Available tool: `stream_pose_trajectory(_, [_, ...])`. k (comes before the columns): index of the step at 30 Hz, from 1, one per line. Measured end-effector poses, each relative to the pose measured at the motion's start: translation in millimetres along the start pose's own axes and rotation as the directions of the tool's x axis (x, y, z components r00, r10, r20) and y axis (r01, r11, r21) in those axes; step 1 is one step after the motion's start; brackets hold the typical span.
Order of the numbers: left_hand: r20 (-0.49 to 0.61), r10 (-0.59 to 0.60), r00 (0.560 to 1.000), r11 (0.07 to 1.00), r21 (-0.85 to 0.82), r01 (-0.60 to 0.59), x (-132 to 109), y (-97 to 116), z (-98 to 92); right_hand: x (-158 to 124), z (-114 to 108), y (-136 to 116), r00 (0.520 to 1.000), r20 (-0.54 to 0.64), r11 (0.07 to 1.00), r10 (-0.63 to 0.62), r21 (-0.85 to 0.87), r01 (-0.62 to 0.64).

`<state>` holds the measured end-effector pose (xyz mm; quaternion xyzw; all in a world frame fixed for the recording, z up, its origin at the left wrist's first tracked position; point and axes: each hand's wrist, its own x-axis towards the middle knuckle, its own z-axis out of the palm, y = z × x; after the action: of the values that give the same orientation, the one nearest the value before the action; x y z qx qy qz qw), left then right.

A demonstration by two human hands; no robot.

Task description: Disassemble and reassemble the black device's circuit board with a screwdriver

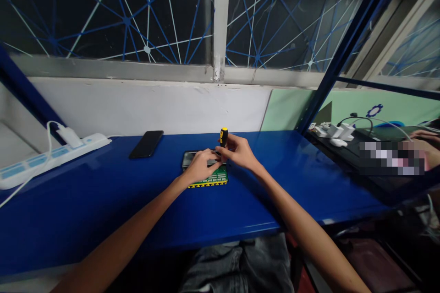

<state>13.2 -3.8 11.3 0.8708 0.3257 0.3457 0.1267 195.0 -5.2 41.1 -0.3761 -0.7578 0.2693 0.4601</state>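
Note:
Upright over a small green circuit board (217,176) is a screwdriver (223,137) with a yellow and black handle. My right hand (239,150) is closed around its lower handle. The screwdriver's tip is hidden by my fingers. My left hand (202,165) lies over the board, its fingertips drawn together by the screwdriver's lower end; whether they pinch anything is hidden. Yellow toothed edging runs along the board's near side. Behind the board, a dark-framed part with a grey, glassy surface (188,159) shows partly beneath my left hand.
On the blue table (144,210), a black phone (146,144) lies at the back left. A white power strip (55,155) with a plugged-in charger and cable is at the far left. White plugs (338,132) and cables sit on a dark surface at right, beyond a blue post (318,96).

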Motion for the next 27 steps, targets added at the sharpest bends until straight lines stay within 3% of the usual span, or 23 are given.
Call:
stream_pose_trajectory(10, [-0.020,-0.066,0.998,0.997,-0.042,0.066,-0.1,1.5,0.6,0.3,-0.5,-1.5,1.000,0.001,1.000,0.002,0.008,-0.002])
stream_pose_trajectory(16, [-0.006,-0.002,1.000,0.999,-0.042,0.002,-1.5,2.4,1.1,-0.3,-0.8,-1.4,1.000,0.002,1.000,-0.002,0.028,0.001])
stream_pose_trajectory(27, [-0.022,-0.014,1.000,0.998,-0.056,0.012,-1.0,2.4,1.3,-0.1,-0.7,0.0,1.000,-0.009,1.000,0.015,0.028,-0.015])
